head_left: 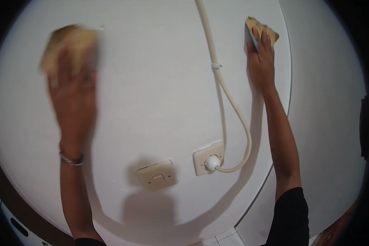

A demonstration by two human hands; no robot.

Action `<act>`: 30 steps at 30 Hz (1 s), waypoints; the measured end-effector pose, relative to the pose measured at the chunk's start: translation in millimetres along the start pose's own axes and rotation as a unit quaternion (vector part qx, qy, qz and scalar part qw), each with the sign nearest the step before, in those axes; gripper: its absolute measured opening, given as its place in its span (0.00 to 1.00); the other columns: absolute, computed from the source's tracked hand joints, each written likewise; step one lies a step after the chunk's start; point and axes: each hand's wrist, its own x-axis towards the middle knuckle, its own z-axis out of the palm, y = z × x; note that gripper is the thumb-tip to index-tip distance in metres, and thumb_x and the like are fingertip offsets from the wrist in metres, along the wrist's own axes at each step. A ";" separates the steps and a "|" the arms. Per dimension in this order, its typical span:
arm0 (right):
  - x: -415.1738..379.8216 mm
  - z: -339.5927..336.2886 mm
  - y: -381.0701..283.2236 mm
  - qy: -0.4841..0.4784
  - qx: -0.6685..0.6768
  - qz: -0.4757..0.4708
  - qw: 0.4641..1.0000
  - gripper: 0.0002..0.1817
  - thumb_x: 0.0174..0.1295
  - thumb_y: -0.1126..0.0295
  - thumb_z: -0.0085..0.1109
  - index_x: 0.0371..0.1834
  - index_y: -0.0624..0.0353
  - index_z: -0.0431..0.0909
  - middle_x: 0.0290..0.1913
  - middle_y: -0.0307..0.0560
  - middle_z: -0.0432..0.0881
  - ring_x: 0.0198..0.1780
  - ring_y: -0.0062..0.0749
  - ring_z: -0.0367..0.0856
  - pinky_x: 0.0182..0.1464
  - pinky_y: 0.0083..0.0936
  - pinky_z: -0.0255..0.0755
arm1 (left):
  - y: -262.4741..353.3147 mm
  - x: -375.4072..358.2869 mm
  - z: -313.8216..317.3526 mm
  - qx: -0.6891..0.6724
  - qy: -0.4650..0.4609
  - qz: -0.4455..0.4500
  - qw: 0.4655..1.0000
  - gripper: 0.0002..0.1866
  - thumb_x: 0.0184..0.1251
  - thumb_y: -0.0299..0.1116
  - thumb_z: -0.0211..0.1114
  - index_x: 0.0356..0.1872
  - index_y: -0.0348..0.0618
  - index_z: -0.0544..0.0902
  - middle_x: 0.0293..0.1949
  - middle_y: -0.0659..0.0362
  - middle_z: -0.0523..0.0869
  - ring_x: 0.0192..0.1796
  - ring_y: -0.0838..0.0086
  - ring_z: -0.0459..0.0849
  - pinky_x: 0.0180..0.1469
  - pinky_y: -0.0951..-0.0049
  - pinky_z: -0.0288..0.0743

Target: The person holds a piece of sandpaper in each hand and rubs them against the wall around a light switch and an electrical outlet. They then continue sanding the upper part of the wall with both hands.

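Note:
Against the white wall (151, 102), at the upper left, my left hand (73, 94) presses a yellowish-tan cloth (71, 43); both are blurred by motion. A bracelet (71, 159) circles the left wrist. High on the right, my right hand (261, 63) holds a second tan cloth (270, 35) with a grey side showing, its fingers over it against the wall. A beige cable hangs between the two hands, nearer the right one.
The cable (233, 102) runs down through a clip (216, 65) and loops to a white plug (212, 162) in a wall socket (199, 160). A beige light switch (158, 176) is at lower centre. The wall's edge lies right of my right arm.

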 end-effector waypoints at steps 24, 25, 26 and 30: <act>123.0 22.9 -222.3 -0.112 0.013 -0.100 0.989 0.34 0.69 0.46 0.30 0.71 0.59 0.50 0.73 0.55 0.45 0.75 0.42 0.38 0.73 0.32 0.31 | -218.9 57.3 -0.5 0.308 0.175 -0.113 0.928 0.29 0.67 0.54 0.47 0.60 0.44 0.70 0.57 0.50 0.75 0.63 0.56 0.68 0.63 0.52 0.58; 125.3 29.7 -224.8 -0.083 0.026 -0.079 0.993 0.33 0.69 0.47 0.31 0.70 0.60 0.51 0.73 0.55 0.47 0.75 0.43 0.40 0.73 0.32 0.32 | -219.2 57.4 -5.9 0.305 0.175 -0.113 0.929 0.29 0.67 0.54 0.47 0.60 0.44 0.70 0.57 0.50 0.75 0.63 0.56 0.68 0.63 0.52 0.58; 123.4 37.3 -228.0 -0.054 0.039 -0.059 0.996 0.33 0.69 0.49 0.32 0.69 0.61 0.53 0.72 0.56 0.50 0.74 0.45 0.42 0.72 0.32 0.33 | -218.7 58.5 -9.8 0.196 0.206 -0.027 0.958 0.28 0.67 0.51 0.49 0.60 0.43 0.70 0.57 0.49 0.75 0.62 0.57 0.69 0.62 0.53 0.60; 16.6 11.8 -281.2 -0.097 0.027 -0.364 0.926 0.34 0.53 0.51 0.59 0.66 0.37 0.63 0.70 0.40 0.57 0.71 0.32 0.55 0.70 0.44 0.46 | -169.8 51.8 -43.5 -0.140 0.159 -0.102 0.972 0.26 0.58 0.32 0.62 0.58 0.37 0.70 0.55 0.42 0.74 0.58 0.53 0.71 0.62 0.61 0.62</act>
